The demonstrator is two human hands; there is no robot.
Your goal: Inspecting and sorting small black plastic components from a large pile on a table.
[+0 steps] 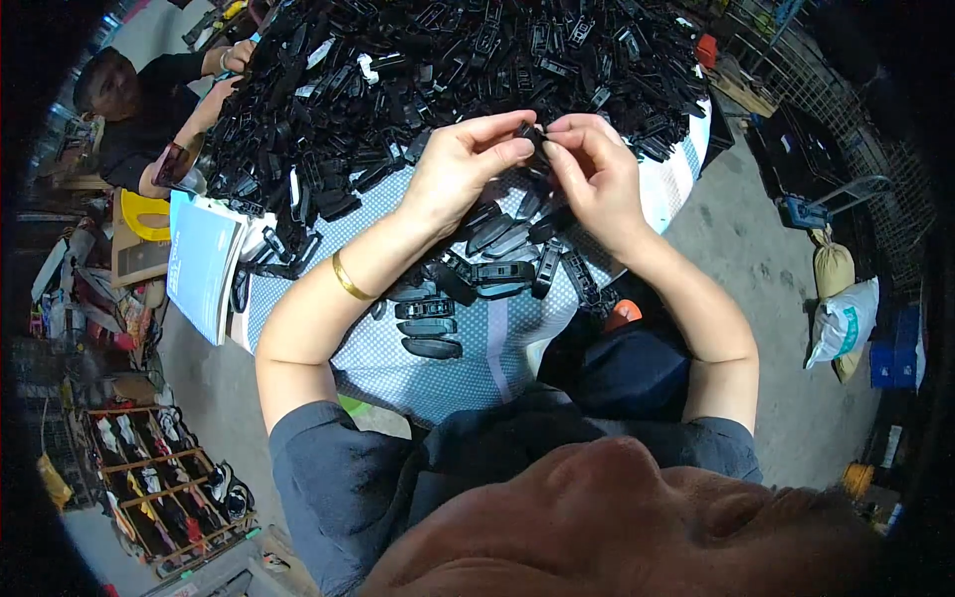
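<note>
My left hand (460, 167) and my right hand (604, 184) meet above the table, thumbs and forefingers pinched on a small black plastic part (535, 137). Fingertips cover most of it, so its exact kind is hidden. Beneath my hands lies a loose group of oblong black plastic pieces (502, 271), some smooth-topped, others showing a slotted frame. Closer to me, several of these pieces (430, 328) lie stacked in a short column. Beyond my hands, a large heap of similar black parts (398, 80) spreads over the table.
A patterned light cloth (398, 383) covers the table. At its left edge lies a blue-and-white notebook (207, 264), near a co-worker's hand (237, 58) and arm. To the right, sacks (844, 318) stand on the concrete floor. A divided rack (164, 478) sits at the lower left.
</note>
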